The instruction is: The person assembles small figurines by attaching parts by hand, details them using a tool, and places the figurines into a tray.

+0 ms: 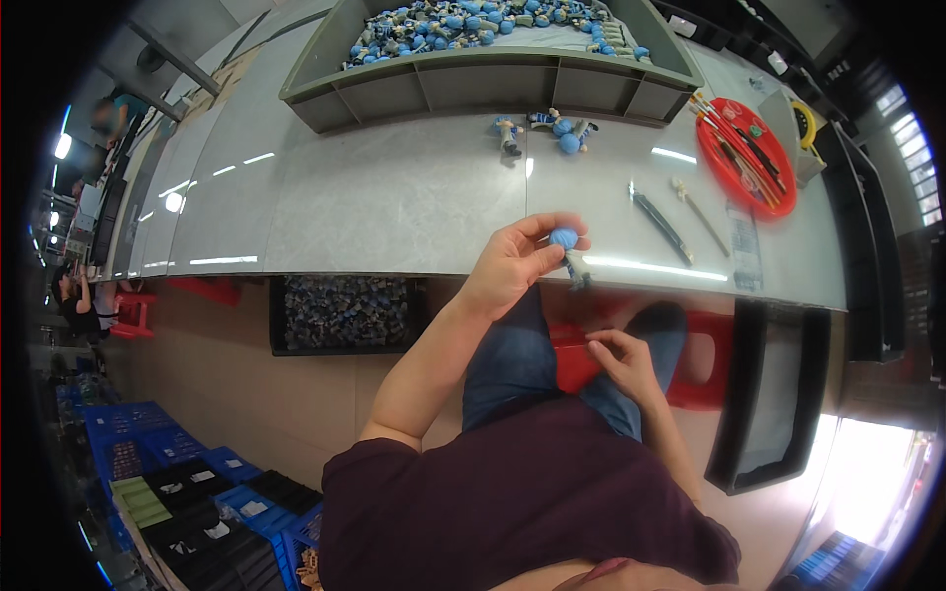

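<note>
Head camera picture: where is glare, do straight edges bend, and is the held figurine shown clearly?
In the head view, white streaks reflect off the grey table; lower right in the head view, a bright patch looks washed out; in the head view, the near rim of the bin bows upward; in that view, the figurine in the left hand is too small for fine detail.

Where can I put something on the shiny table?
The biggest bare patch of the glossy pale table lies left of the left hand, in front of the grey plastic crate. A smaller gap sits between the small blue figurines and the oval red plastic tray. It's crowded around the tray, slim dark tool and thin pale stick.
</note>
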Demonstrator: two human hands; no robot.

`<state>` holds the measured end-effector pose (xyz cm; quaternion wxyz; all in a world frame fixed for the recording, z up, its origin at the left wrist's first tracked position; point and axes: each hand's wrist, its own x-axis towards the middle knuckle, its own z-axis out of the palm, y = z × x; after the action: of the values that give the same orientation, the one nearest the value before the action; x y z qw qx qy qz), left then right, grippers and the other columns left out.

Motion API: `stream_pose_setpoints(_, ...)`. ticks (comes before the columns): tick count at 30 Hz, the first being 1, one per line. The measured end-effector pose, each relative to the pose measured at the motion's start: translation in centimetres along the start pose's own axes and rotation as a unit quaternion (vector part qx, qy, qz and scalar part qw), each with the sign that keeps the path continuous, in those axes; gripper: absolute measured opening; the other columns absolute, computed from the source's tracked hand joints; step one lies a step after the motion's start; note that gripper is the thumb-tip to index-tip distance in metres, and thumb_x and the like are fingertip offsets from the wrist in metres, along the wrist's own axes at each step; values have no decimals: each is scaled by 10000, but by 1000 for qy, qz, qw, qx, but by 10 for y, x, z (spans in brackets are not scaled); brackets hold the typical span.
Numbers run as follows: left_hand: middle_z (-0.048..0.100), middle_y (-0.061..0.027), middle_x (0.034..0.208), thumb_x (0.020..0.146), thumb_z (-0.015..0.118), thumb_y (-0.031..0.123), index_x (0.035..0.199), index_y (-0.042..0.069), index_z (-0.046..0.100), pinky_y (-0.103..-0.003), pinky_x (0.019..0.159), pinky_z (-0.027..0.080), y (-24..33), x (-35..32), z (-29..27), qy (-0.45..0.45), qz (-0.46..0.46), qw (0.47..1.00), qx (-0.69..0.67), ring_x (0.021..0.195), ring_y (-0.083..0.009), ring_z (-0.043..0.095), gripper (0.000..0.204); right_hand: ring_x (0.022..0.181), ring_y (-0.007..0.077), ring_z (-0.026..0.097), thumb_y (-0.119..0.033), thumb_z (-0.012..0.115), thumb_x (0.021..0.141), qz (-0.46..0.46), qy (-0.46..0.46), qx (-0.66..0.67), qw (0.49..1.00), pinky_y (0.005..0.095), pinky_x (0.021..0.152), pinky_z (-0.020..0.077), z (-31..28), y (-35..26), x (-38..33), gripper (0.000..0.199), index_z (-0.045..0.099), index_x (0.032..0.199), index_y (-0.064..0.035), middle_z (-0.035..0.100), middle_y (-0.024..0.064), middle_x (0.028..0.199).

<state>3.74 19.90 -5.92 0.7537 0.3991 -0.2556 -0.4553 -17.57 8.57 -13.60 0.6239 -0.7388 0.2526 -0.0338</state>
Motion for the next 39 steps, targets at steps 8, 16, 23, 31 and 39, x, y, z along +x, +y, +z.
stream_pose_setpoints(8, 530, -151, 1158, 826, 457, -89, 1210, -8, 460, -353, 971, 383, -15, -37, -14, -103, 45, 992, -56, 1114, -248, 503, 393, 929, 163, 574, -9, 614, 814, -134, 61, 256, 956, 274, 817, 479, 58, -91, 1, 400, 461, 1182, 27, 557, 137, 1076)
stream_pose_setpoints(16, 438, -136, 1297, 875, 398, -57, 1281, 1, 409, -341, 991, 371, -1, -52, -22, -54, 68, 994, 64, 1202, -222, 432, 411, 918, 162, 575, 42, 671, 747, -200, 77, 229, 950, 262, 812, 487, 77, -91, 19, 519, 426, 1204, 31, 566, 123, 1025)
stream_pose_setpoints(23, 460, -142, 1273, 921, 382, 30, 1285, 3, 404, -353, 979, 388, -4, -56, -11, 18, 22, 1000, 7, 1178, -234, 455, 366, 932, 166, 572, 55, 678, 733, -223, 85, 242, 941, 262, 812, 489, 71, -85, 26, 619, 355, 1260, 14, 564, 134, 1037)
stream_pose_setpoints(31, 517, -149, 1191, 924, 447, 151, 1256, -6, 424, -398, 911, 442, -13, -15, -4, 46, 10, 999, -1, 1091, -286, 527, 369, 928, 162, 572, 36, 703, 711, -255, 110, 200, 940, 267, 787, 474, 41, -80, 51, 657, 356, 1266, -9, 578, 126, 1035)
stream_pose_setpoints(39, 498, -156, 1210, 937, 357, 103, 1252, 19, 413, -404, 929, 426, -11, 26, 0, 48, 12, 995, -88, 1153, -299, 476, 331, 936, 172, 575, 25, 706, 709, -280, 140, 168, 935, 282, 789, 472, 14, -76, 81, 614, 397, 1238, -2, 592, 131, 1029)
